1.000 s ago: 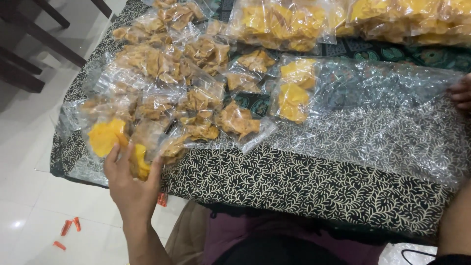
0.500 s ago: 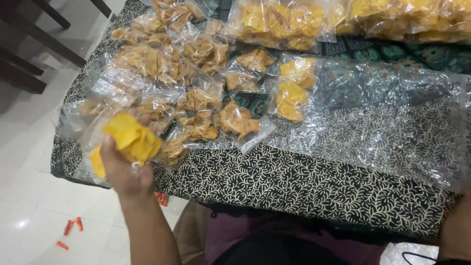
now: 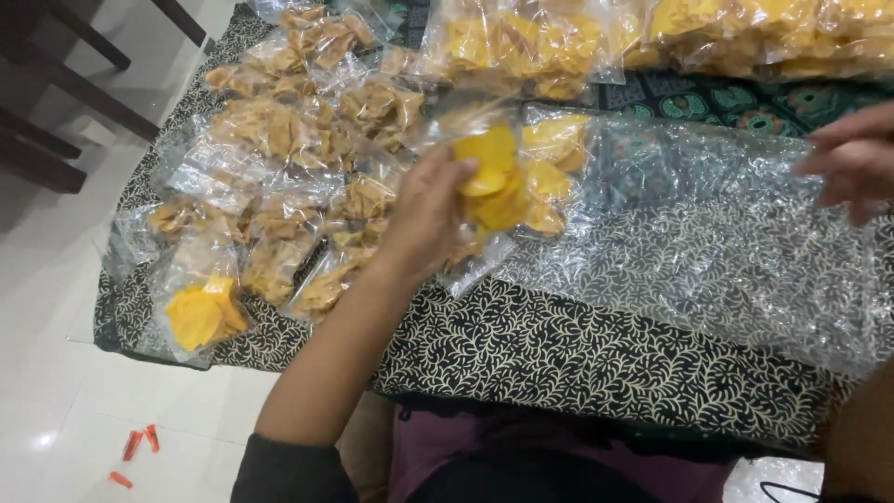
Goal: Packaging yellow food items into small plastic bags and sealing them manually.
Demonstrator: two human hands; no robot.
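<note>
My left hand (image 3: 424,219) grips a small clear packet of yellow chips (image 3: 491,177) and holds it over the middle of the table, just left of another yellow chip packet (image 3: 557,140) lying flat. My right hand (image 3: 852,158) hovers at the right edge, fingers spread and blurred, above a sheet of empty clear plastic bags (image 3: 745,242). It holds nothing. One more yellow chip packet (image 3: 200,312) lies at the table's near left corner.
Several packets of brownish chips (image 3: 279,130) cover the table's left half. Large bags of yellow chips (image 3: 708,37) line the far edge. The table wears a black-and-cream leaf-pattern cloth (image 3: 577,354). Dark chair legs (image 3: 65,84) and orange scraps (image 3: 135,442) are on the white floor at left.
My left hand lifted a yellow chip packet from the near left corner and carried it right, to the table's middle. My right hand came back into view at the right edge.
</note>
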